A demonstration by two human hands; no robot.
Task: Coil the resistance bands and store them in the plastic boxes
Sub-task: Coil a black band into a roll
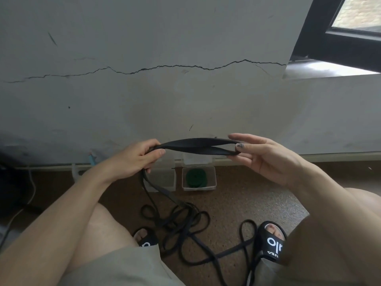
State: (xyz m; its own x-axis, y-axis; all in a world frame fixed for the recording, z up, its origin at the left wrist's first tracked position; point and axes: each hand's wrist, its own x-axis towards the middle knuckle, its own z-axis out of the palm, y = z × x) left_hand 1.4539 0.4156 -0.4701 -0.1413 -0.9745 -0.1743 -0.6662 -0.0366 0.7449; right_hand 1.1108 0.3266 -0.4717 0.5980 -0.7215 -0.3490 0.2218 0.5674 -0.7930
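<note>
A black resistance band (198, 146) is shown stretched level between the two hands, in front of the wall and above the boxes; it is flat, matt and doubled, its two strands parting into a narrow eye at mid-span. From the left hand (138, 157), whose fingers are curled round one end, the remainder is let down to a loose tangle (185, 230) on the floor between the sandalled feet. The far end is pinched between thumb and fingertips of the right hand (266, 155), the other fingers being extended. The step in hand is judged to be the start of coiling; a first tight turn is called for next, with slack drawn up from the tangle. An empty plastic box (165, 179) is seen beside a second box (212, 178), in which a green coiled band (195, 178) is already stored.
</note>
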